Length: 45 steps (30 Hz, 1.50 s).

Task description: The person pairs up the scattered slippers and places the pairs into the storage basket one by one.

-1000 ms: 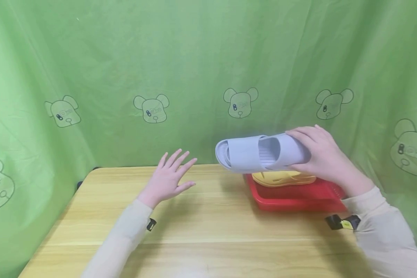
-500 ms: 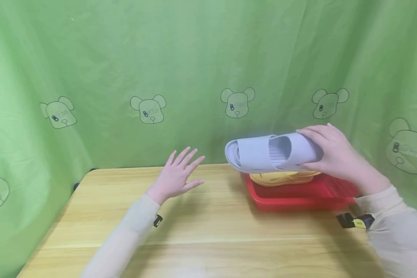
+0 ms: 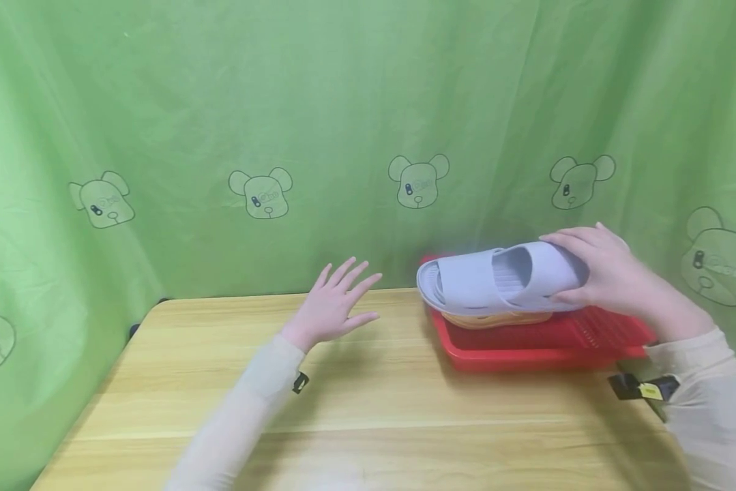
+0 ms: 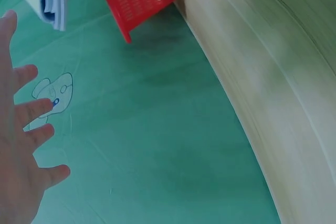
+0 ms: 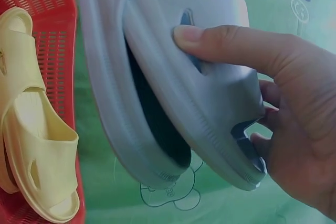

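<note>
A nested pair of light blue slippers (image 3: 468, 279) hangs tilted at the red basket, in the grip of my right hand (image 3: 619, 279). In the right wrist view the thumb lies over the strap of one slipper (image 5: 173, 77), while the other fingers are partly hidden behind it. Yellow slippers (image 5: 44, 124) lie inside the red basket (image 3: 527, 358); the head view shows just a strip of them under the blue pair. Whether the two pairs touch, I cannot tell. My left hand (image 3: 331, 310) hovers over the table, its fingers spread and holding nothing.
The basket stands at the back right of the wooden table (image 3: 368, 409), and its sides are perforated. Behind the table hangs a green curtain (image 3: 331, 102) printed with bear heads. A dark strap device (image 3: 644, 387) is worn at the right wrist.
My right hand has carried the light blue slippers to the right, then lowered them toward the basket. My left hand has drifted right, fingers still spread.
</note>
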Tool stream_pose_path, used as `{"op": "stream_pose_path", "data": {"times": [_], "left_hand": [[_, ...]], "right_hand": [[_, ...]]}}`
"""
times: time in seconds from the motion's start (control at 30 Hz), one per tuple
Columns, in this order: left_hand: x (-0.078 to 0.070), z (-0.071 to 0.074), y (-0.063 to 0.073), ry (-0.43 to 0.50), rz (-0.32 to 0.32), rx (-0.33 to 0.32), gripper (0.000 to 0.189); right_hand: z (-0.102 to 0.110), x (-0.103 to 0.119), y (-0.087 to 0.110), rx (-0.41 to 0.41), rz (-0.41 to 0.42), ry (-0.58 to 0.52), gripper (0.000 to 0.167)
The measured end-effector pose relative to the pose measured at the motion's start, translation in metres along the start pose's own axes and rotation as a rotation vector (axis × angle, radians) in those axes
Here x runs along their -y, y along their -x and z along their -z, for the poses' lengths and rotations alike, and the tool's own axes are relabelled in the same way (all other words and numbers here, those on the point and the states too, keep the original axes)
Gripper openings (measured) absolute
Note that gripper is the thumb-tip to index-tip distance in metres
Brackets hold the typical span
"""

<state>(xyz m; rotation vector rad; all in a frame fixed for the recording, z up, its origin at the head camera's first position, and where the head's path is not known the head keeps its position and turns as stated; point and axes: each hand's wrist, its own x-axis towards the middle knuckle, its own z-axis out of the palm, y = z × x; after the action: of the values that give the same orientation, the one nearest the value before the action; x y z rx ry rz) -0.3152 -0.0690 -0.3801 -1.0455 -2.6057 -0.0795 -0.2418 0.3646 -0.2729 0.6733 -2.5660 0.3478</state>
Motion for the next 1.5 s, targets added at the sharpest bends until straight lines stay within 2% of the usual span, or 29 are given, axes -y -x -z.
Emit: {"op": "stream_pose_path", "data": {"times": [0.27, 0.5, 0.8, 1.17, 1.5], "left_hand": [[-0.015, -0.005, -0.019, 0.069, -0.014, -0.009, 0.07], [-0.028, -0.012, -0.03, 0.094, 0.023, 0.071, 0.07], [-0.047, -0.028, -0.042, 0.128, 0.047, 0.147, 0.074], [-0.065, -0.037, -0.059, 0.181, 0.066, 0.197, 0.078], [-0.078, -0.049, -0.066, 0.187, 0.088, 0.254, 0.082]], "right_hand": [[0.001, -0.016, 0.011, 0.073, -0.089, -0.014, 0.088], [0.003, -0.026, 0.017, 0.124, -0.129, 0.022, 0.089], [-0.003, -0.036, 0.02, 0.192, -0.115, 0.057, 0.089], [-0.017, -0.039, 0.022, 0.213, -0.1, 0.055, 0.089], [-0.024, -0.038, 0.024, 0.242, -0.092, 0.06, 0.09]]}}
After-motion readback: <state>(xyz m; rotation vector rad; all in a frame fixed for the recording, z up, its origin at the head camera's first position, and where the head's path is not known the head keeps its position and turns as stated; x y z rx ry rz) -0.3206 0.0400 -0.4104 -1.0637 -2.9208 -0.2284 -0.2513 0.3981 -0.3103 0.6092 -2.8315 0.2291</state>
